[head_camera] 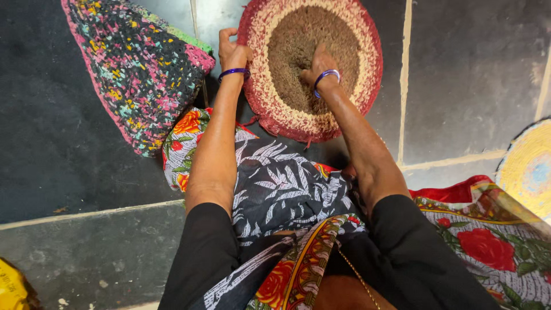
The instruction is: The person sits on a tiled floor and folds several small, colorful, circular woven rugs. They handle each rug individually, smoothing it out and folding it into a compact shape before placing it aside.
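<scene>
A round woven mat (338,86), brown in the middle with cream and red rings, lies flat on the dark tiled floor (470,74) just ahead of the person's lap. The left hand (232,54) grips the mat's left rim, fingers curled over the edge. The right hand (317,66) presses down on the brown centre; whether its fingers pinch anything I cannot tell. Each wrist wears 1 purple bangle (234,72). A dark speckled mat (138,69) lies to the left, beside the first. A yellow round mat (531,169) shows at the right edge.
</scene>
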